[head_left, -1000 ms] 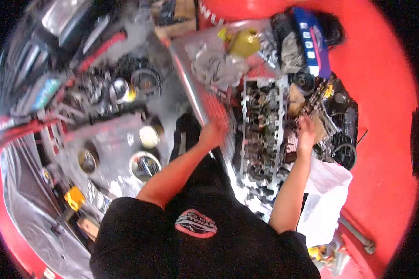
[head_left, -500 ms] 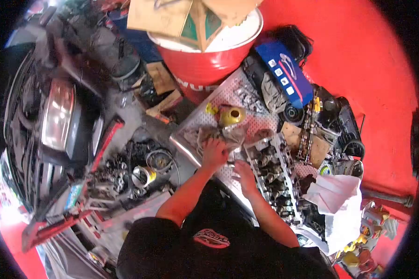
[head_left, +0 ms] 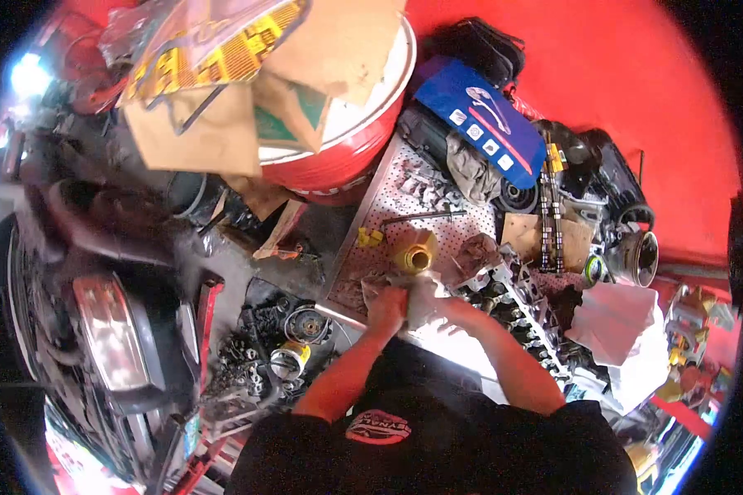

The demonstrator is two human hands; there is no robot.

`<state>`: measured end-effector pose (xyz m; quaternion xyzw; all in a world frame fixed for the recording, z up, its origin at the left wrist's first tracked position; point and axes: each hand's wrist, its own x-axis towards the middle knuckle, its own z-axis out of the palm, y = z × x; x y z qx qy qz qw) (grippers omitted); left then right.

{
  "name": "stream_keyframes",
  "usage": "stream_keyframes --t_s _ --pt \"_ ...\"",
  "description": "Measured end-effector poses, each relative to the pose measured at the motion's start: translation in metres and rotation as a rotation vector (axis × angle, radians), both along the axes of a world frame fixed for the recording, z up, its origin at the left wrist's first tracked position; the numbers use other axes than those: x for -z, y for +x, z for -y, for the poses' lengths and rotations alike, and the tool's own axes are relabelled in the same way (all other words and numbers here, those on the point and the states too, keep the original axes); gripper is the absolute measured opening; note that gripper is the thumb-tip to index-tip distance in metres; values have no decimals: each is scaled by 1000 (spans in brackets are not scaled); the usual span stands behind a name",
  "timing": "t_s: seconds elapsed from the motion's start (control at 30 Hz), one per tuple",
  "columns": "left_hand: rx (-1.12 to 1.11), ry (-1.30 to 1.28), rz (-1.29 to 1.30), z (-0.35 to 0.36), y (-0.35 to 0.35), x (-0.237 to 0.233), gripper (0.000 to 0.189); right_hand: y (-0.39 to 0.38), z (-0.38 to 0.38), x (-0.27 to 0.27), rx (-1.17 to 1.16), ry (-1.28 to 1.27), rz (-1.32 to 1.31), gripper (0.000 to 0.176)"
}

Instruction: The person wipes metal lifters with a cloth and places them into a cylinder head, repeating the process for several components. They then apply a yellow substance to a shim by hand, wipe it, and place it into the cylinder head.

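Note:
A crumpled grey rag point(head_left: 423, 299) is between my two hands, just below the open gold bottle point(head_left: 415, 252). My left hand point(head_left: 386, 308) is closed on the rag's left side. From the right, my right hand point(head_left: 449, 311) closes on the same cloth, its fingers partly hidden by it. Both hands are over the near edge of a perforated metal tray point(head_left: 371, 198). A cylinder head point(head_left: 516, 322) lies right beside my right forearm. On the tray, a thin dark rod point(head_left: 421, 217) and small metal parts point(head_left: 428, 191) lie beyond the bottle.
A red drum point(head_left: 330, 177) with cardboard point(head_left: 330, 49) on top stands beyond the tray. A blue box point(head_left: 480, 124) and camshafts point(head_left: 551, 219) lie at the right, white paper point(head_left: 615, 322) nearer. At the left are a car headlight point(head_left: 110, 330) and loose parts point(head_left: 252, 363).
My right hand, open and apart before, has come to the rag beside my left hand. The rag is now gathered between both hands. The view has shifted and turned.

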<state>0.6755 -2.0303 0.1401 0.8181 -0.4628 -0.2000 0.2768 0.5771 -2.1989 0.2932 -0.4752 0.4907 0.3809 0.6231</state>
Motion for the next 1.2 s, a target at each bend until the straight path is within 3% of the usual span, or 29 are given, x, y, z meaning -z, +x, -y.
stream_keyframes --t_s 0.03,0.1,0.13,0.17,0.2,0.23,0.27,0.3,0.33,0.37,0.47,0.5,0.63,0.77,0.87,0.9,0.93,1.0,1.03,1.1,1.13,1.2 --pt "14 -21 33 -3 15 3 20 -17 20 5 -210 -220 285 44" --pt "-119 9 92 -8 26 -5 18 -21 51 -8 -279 -630 597 36" --pt "-93 55 79 -9 25 -7 17 -1 78 -44 -118 -823 613 31" --pt "-61 99 73 -3 25 -7 15 45 97 -87 118 -757 443 27" --pt "-27 131 77 5 26 -4 14 79 117 -89 163 -1141 617 29" --pt "30 182 150 -1 18 27 12 118 137 -85 290 -1241 707 32" --pt "46 200 156 -3 15 27 12 159 157 -86 273 -1257 775 36" --pt "53 208 166 3 15 25 13 201 171 -77 235 -1435 801 41" --pt "52 216 174 9 16 24 13 243 189 -53 253 -1460 866 43" --pt "42 239 109 9 17 24 15 273 194 -56 147 -1398 761 44" --pt "10 243 -47 -3 26 18 27 339 201 -39 -80 -1537 601 55" --pt "-1 192 -73 -9 28 12 34 352 204 -41 -81 -1506 602 45" --pt "-25 215 -142 -35 34 -1 57 382 213 -15 -167 -1626 502 28" --pt "-105 199 -113 -47 32 0 57 391 221 -6 -25 -1595 605 25" --pt "-107 221 -57 -44 29 -7 57 397 232 -8 -128 -1500 506 27" --pt "-122 185 -60 -43 28 -7 55 394 233 -14 -137 -1445 511 36" --pt "-138 152 -62 -42 30 -8 54 387 223 -19 -4 -1596 581 58" --pt "-164 119 -80 -44 33 -19 49 358 217 -44 7 -1349 582 57" --pt "-179 97 -91 -42 36 -24 47 343 221 -45 -113 -1406 697 53" --pt "-252 59 -46 -47 38 -34 43 306 215 -55 376 -863 1058 40" --pt "-289 33 -22 -47 40 -39 41 281 202 -67 923 -175 1168 32" --pt "-352 -56 -13 -36 50 -84 31 213 172 -91 983 241 1210 38"
